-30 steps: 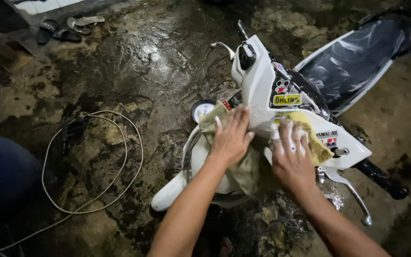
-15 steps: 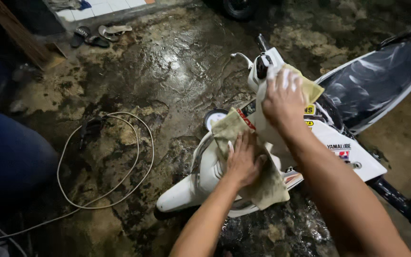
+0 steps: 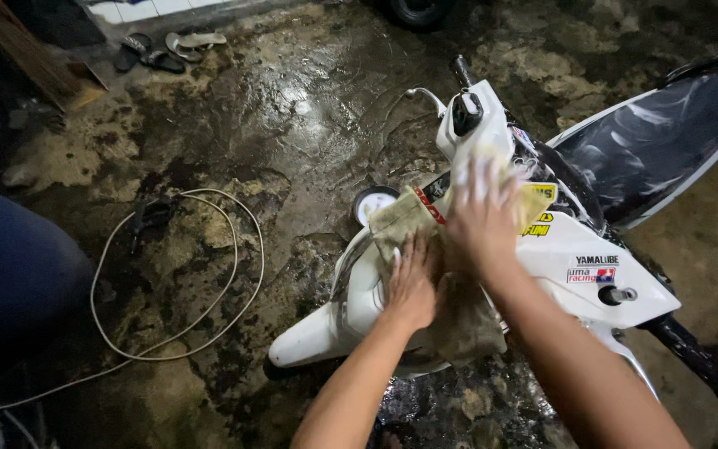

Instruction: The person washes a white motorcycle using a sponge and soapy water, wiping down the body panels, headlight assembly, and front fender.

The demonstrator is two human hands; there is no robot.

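A white motorbike (image 3: 600, 291) stands on wet ground, seen from above, with its black seat (image 3: 650, 141) at the upper right. A damp tan cloth (image 3: 467, 320) is draped over its front body panel. My left hand (image 3: 413, 283) presses flat on the cloth over the front cover. My right hand (image 3: 484, 212), blurred with fingers spread, presses another part of the cloth against the panel just below the handlebar cover (image 3: 471, 116).
The ground (image 3: 292, 108) is wet and muddy. A pale cable (image 3: 176, 274) loops to the left of the bike. Sandals (image 3: 172, 46) lie at the top left. A blue-clad leg (image 3: 10, 266) of another person is at the left edge.
My right hand has slid down the panel from the handlebar cover toward my left hand. The left hand has stayed on the cloth over the front cover.
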